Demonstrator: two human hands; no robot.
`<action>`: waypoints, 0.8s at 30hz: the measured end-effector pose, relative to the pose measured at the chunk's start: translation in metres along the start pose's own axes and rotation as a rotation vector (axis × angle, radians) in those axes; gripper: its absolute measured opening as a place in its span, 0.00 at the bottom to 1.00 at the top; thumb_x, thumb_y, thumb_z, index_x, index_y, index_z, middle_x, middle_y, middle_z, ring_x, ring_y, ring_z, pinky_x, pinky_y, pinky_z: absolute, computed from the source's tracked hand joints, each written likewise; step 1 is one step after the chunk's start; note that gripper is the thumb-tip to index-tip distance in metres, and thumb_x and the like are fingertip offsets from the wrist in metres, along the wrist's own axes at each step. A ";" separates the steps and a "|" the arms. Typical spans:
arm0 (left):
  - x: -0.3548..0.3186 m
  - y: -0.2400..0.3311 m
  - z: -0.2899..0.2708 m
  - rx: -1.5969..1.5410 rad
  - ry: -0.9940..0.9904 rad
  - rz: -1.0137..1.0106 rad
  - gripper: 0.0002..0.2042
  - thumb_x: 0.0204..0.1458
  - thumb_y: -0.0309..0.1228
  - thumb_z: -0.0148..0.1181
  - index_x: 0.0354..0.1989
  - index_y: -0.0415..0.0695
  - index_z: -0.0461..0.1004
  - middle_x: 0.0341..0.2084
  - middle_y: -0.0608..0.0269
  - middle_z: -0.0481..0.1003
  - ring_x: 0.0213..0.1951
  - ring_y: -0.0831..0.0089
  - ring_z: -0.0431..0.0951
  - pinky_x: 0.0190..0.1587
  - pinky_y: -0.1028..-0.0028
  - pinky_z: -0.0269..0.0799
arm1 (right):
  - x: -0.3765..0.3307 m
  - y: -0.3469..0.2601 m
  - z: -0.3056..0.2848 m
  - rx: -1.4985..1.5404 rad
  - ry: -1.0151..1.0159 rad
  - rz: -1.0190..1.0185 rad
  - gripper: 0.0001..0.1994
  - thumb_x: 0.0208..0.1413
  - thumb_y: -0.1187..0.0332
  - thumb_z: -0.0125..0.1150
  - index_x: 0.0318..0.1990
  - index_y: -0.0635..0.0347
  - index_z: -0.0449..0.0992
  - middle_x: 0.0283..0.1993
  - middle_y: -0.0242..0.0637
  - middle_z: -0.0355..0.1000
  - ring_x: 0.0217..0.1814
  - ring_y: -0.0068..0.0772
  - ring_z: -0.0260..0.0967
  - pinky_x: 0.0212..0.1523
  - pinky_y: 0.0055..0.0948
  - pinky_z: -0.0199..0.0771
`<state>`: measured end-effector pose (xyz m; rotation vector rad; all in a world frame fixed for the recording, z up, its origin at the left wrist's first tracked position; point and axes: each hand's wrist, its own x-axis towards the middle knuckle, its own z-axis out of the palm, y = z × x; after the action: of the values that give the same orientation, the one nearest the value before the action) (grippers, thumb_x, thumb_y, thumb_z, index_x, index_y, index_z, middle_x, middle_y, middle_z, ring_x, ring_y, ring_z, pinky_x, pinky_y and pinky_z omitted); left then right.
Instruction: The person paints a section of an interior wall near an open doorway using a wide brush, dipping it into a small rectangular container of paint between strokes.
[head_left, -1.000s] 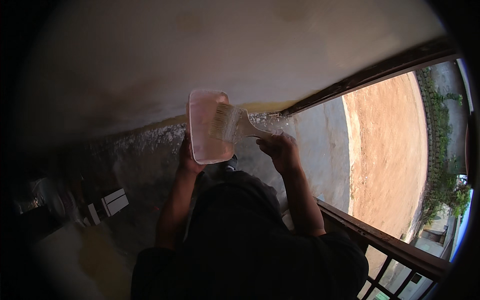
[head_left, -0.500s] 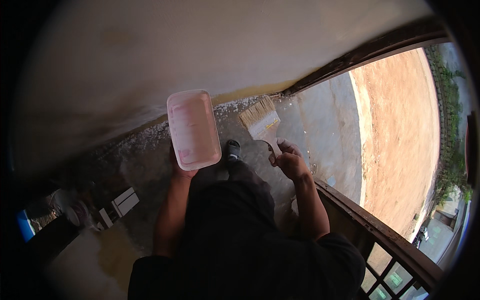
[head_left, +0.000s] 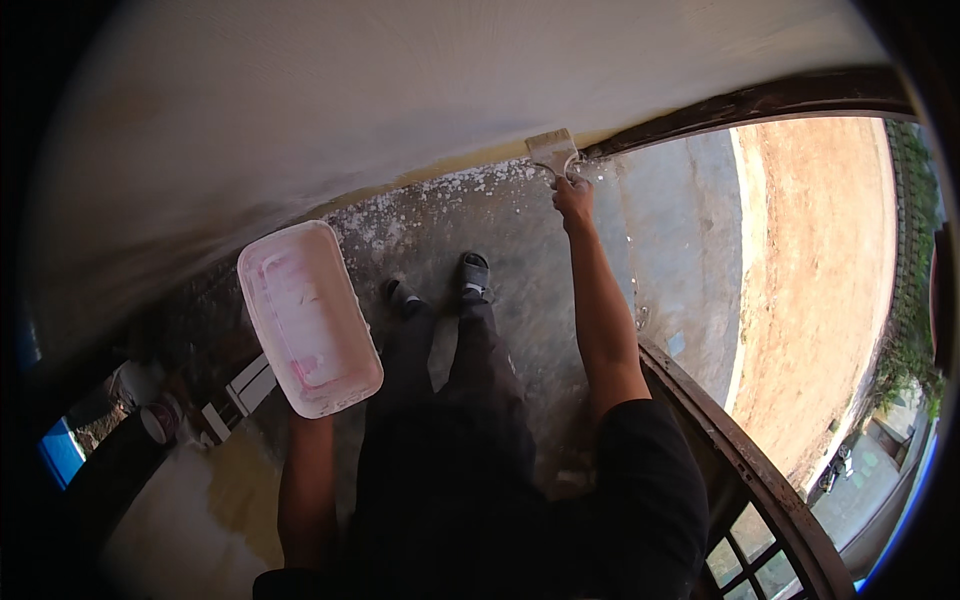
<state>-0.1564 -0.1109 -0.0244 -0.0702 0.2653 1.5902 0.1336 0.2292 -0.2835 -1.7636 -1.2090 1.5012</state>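
The right hand (head_left: 573,199) had its fingers curled around the brush (head_left: 552,150), near the wall (head_left: 400,90). The pink tub (head_left: 308,318), on the left, hid the left hand, so nobody could tell about its fingers.

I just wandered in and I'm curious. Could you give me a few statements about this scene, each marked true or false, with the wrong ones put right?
1. The right hand grips a wide brush. True.
2. White specks lie on the floor near the foot of the wall. True.
3. The brush's wide end points away from the wall. False: it points toward the wall.
4. A tray is at the end of the left forearm. True; the left hand itself is hidden.
5. The tray's inside is bright blue. False: it is pale pink, with darker pink marks.
6. The footwear is yellow. False: it is dark.
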 end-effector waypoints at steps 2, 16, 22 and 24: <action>-0.007 -0.001 -0.002 -0.014 0.034 0.005 0.41 0.58 0.53 0.54 0.73 0.48 0.42 0.69 0.39 0.46 0.65 0.31 0.56 0.61 0.26 0.51 | 0.010 -0.012 0.011 0.000 -0.010 -0.008 0.11 0.56 0.66 0.57 0.34 0.69 0.76 0.20 0.30 0.66 0.17 0.18 0.60 0.17 0.21 0.58; -0.021 -0.029 -0.020 -0.050 0.073 0.131 0.41 0.57 0.50 0.57 0.73 0.48 0.44 0.69 0.40 0.48 0.63 0.33 0.60 0.59 0.29 0.57 | -0.029 -0.009 -0.009 0.118 0.002 0.150 0.10 0.56 0.70 0.56 0.34 0.72 0.76 0.19 0.30 0.64 0.16 0.19 0.59 0.17 0.19 0.57; -0.025 -0.026 -0.024 -0.035 0.094 0.094 0.42 0.55 0.47 0.60 0.72 0.45 0.44 0.68 0.42 0.49 0.63 0.34 0.59 0.59 0.29 0.59 | 0.070 0.085 0.042 0.453 -0.059 0.436 0.10 0.62 0.66 0.58 0.39 0.67 0.74 0.30 0.37 0.72 0.24 0.24 0.66 0.23 0.20 0.68; -0.045 -0.023 -0.032 -0.027 0.165 0.125 0.42 0.56 0.48 0.60 0.72 0.45 0.44 0.68 0.42 0.49 0.63 0.34 0.59 0.59 0.29 0.59 | 0.077 0.085 0.060 0.569 -0.104 0.450 0.11 0.63 0.65 0.57 0.41 0.66 0.73 0.33 0.37 0.73 0.27 0.24 0.67 0.26 0.20 0.71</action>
<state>-0.1354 -0.1610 -0.0493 -0.2097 0.3831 1.7145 0.0995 0.2474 -0.4068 -1.6237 -0.3560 1.9633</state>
